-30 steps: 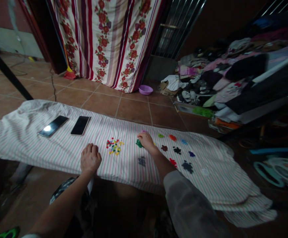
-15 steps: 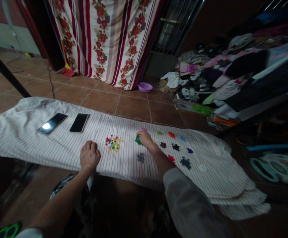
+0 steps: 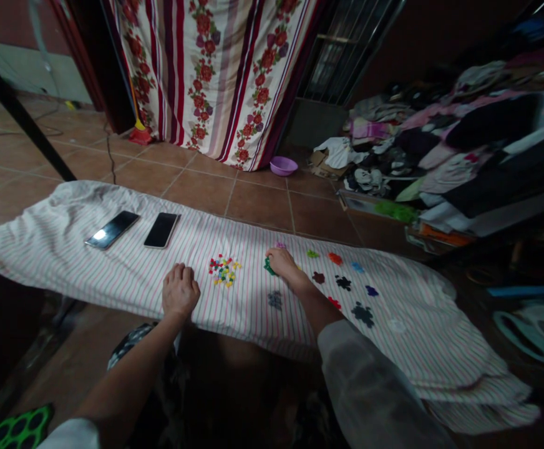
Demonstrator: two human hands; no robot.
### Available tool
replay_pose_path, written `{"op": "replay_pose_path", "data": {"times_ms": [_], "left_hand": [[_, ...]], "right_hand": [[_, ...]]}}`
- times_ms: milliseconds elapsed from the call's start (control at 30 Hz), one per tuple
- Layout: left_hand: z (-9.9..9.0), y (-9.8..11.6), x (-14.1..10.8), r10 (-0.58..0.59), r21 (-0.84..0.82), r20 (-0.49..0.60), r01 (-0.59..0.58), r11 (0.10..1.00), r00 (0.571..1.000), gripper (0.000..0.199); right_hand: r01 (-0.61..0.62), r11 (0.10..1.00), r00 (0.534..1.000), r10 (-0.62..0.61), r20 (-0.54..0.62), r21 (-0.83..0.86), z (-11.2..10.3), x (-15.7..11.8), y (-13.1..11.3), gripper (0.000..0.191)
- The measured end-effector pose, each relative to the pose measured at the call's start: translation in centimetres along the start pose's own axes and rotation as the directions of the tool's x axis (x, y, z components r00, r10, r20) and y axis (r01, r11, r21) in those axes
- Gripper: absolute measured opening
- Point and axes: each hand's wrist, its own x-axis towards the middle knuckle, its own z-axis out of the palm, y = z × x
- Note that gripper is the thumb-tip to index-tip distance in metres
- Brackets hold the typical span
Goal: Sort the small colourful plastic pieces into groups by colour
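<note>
My right hand [image 3: 282, 262] is over a small pile of green pieces [image 3: 269, 267], its fingers pinched together at the pile; what is between the fingertips, if anything, is too small to make out. To its left, my left hand [image 3: 181, 292] rests palm down on the striped cloth [image 3: 234, 318], fingers slightly apart and nothing visible in it. Between the hands lies a mixed heap of tiny coloured pieces [image 3: 224, 270]. Nearest below my right hand is a grey pile [image 3: 274, 300]. A pink pile [image 3: 280, 246] sits just beyond it, and a yellow one is partly hidden by the wrist.
More single-colour piles lie to the right, among them brown [image 3: 318, 277], black [image 3: 344, 283], orange [image 3: 335, 258] and dark grey [image 3: 362, 314]. Two phones [image 3: 113, 229] [image 3: 162, 230] lie at the left. Beyond are a purple basin [image 3: 284, 166] and heaped clothes [image 3: 422, 137].
The whole view has shifted slightly, so everything appears a little farther right. My right hand stays at the green pile, and my left hand stays resting on the cloth.
</note>
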Motion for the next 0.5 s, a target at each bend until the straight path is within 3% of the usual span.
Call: {"op": "replay_pose_path", "data": {"times_ms": [133, 333, 500], "left_hand": [[0.0, 0.1, 0.0, -0.006, -0.014, 0.007, 0.006, 1.0, 1.0, 0.03], [0.0, 0.1, 0.1, 0.006, 0.02, 0.0, -0.006, 1.0, 1.0, 0.027], [0.0, 0.0, 0.0, 0.018, 0.031, -0.008, -0.018, 0.999, 1.0, 0.026]], "right_hand": [[0.051, 0.998, 0.998, -0.05, -0.024, 0.037, -0.3, 0.2, -2.1, 0.03], [0.204, 0.968, 0.978, -0.208, 0.014, 0.147, 0.6, 0.9, -7.5, 0.027], [0.24, 0.957, 0.967, -0.25, 0.048, 0.162, 1.6, 2.0, -11.2, 0.028]]}}
